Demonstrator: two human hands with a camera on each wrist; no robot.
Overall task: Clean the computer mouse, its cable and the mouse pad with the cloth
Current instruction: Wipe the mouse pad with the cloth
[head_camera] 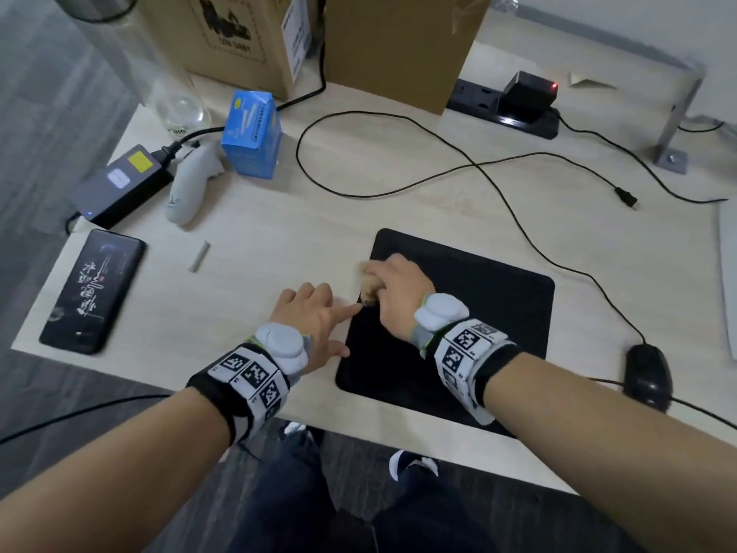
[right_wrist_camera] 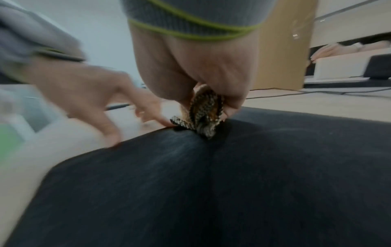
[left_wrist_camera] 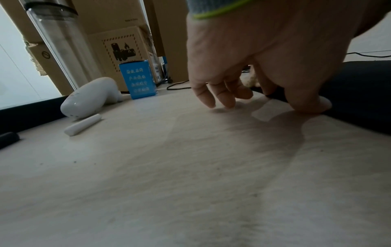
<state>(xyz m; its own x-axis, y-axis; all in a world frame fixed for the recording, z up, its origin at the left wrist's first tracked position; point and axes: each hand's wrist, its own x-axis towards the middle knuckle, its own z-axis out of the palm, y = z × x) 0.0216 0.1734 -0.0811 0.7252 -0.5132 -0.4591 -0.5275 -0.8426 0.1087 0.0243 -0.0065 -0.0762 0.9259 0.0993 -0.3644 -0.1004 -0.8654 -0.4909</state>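
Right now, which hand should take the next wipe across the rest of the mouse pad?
Right. The right hand already holds the bunched cloth down on the mouse pad near its left edge. The left hand holds nothing; its fingertips press at the pad's left edge, probably steadying it.

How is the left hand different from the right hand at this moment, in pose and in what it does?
The right hand is curled round the cloth and presses it on the mouse pad; the left hand holds nothing.
The left hand's fingers are spread, its forefinger and thumb touching the pad's left edge; the right hand is over the pad itself.
Both wear wristbands with printed markers.
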